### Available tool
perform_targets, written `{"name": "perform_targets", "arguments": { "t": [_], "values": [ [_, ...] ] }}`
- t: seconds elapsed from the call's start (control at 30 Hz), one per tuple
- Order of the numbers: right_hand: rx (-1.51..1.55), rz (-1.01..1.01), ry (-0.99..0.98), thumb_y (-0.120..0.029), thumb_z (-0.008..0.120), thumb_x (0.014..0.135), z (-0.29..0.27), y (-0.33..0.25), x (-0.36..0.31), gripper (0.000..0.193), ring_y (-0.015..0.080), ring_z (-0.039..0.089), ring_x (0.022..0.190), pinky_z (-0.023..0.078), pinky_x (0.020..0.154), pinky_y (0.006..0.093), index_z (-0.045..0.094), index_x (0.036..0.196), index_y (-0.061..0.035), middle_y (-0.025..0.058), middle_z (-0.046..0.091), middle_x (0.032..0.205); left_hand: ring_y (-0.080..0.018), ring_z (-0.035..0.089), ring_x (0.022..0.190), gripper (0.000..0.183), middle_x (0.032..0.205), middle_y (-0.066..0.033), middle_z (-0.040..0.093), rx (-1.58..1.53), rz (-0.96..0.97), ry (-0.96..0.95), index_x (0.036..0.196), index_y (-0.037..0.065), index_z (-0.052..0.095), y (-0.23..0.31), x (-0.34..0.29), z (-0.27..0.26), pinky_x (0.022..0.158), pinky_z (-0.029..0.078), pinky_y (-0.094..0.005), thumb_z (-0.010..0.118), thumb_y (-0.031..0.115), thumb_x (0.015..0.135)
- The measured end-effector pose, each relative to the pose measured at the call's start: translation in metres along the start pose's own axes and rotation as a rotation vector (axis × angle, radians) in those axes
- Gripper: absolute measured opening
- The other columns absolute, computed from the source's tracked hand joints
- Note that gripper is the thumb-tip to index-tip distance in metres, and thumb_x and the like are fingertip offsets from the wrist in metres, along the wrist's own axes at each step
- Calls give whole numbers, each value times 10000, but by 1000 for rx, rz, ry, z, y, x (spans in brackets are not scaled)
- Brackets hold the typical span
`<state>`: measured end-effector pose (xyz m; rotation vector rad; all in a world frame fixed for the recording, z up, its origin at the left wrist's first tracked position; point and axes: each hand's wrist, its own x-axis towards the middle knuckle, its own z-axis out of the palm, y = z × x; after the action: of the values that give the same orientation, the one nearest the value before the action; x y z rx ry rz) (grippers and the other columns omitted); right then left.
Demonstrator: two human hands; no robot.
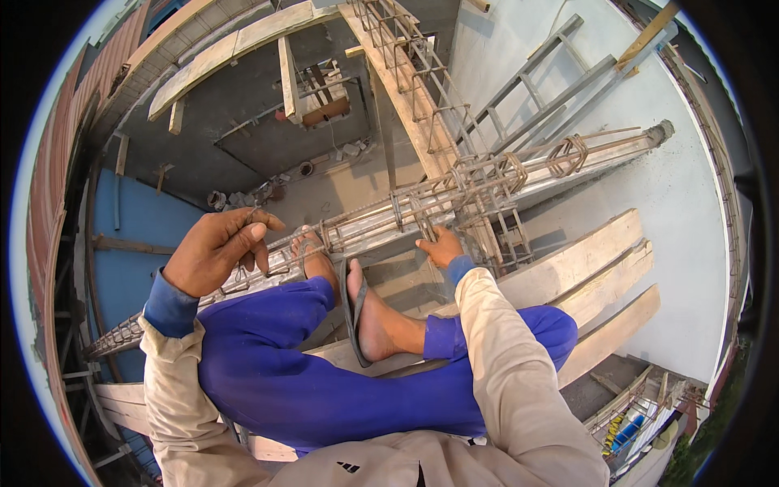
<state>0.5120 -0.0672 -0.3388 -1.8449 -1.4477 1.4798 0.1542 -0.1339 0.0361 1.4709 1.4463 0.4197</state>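
Observation:
My left hand [219, 250] is raised over my left knee. Its fingers are loosely bent and apart, and I see nothing between them. Lower and to the right, my right hand [442, 247] closes its thumb and fingers on a steel stirrup [423, 221] at the near side of a rebar cage [365, 223]. This long cage runs from lower left to upper right above a concrete beam [552, 180]. Several loose stirrups [568, 156] are bunched on its right part. My feet, in flip-flops [354, 312], rest by the cage.
Wooden planks [568, 260] lie beneath and beside me. A second rebar cage [414, 77] crosses away along a board [398, 89]. A ladder [535, 97] leans on the pale right wall [682, 195]. Below the beams is a drop to a floor [349, 183] with rubble.

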Motion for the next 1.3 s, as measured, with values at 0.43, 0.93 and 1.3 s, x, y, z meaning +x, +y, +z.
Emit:
{"name": "perform_targets", "arguments": {
  "t": [0.43, 0.93, 1.3],
  "values": [
    [-158, -9, 219, -320, 832, 801, -2, 35, 34, 476, 380, 728, 976, 553, 859, 435, 720, 1138, -3, 226, 753, 1043, -118, 624, 708, 404, 781, -78, 695, -27, -52, 144, 1265, -46, 641, -24, 9, -29, 693, 517, -275, 495, 301, 1118],
    [-162, 91, 254, -328, 839, 806, -18, 45, 48, 506, 351, 703, 1086, 548, 952, 458, 684, 1180, -25, 144, 757, 1133, -109, 629, 719, 397, 793, -71, 686, -97, -72, 219, 1266, -22, 633, -24, 0, -29, 669, 496, -239, 495, 320, 1118],
    [-222, 13, 143, -343, 830, 824, -20, 49, 54, 501, 335, 697, 1128, 547, 972, 454, 704, 1214, -53, 95, 755, 1194, -65, 535, 630, 373, 783, -50, 683, -53, -69, 227, 1304, 20, 624, -12, 3, -22, 585, 411, -206, 496, 317, 1118]
  ]
}}
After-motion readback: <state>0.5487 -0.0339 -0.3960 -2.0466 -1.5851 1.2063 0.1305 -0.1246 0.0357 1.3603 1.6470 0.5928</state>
